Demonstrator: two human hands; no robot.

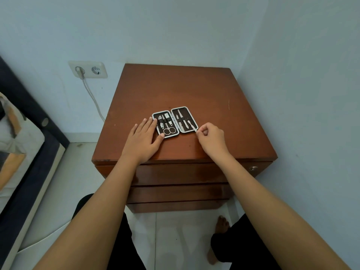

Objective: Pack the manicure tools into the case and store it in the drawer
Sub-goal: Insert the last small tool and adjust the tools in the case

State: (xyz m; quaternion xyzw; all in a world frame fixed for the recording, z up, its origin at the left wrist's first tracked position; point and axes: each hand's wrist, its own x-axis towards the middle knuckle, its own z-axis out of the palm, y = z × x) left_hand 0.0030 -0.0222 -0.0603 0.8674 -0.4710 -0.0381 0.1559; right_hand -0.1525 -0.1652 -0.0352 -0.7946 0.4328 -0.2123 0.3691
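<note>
A small black manicure case [174,122] with a silver rim lies open flat on the brown wooden cabinet top [185,90]. Its left half holds clippers and small scissors [169,130] under an elastic strap. The right half holds several slim metal tools. My left hand [143,137] lies flat on the cabinet, its fingertips touching the case's left edge. My right hand [211,136] pinches the near end of a thin metal tool [192,127] that slants across the case's right half at its near right corner.
The cabinet stands in a wall corner with closed drawers [181,173] on its front and a keyhole [253,168] at the right. A wall socket [88,70] with a plugged cable is at the left, and a mattress [17,145] on the floor. My bare foot [222,225] is below.
</note>
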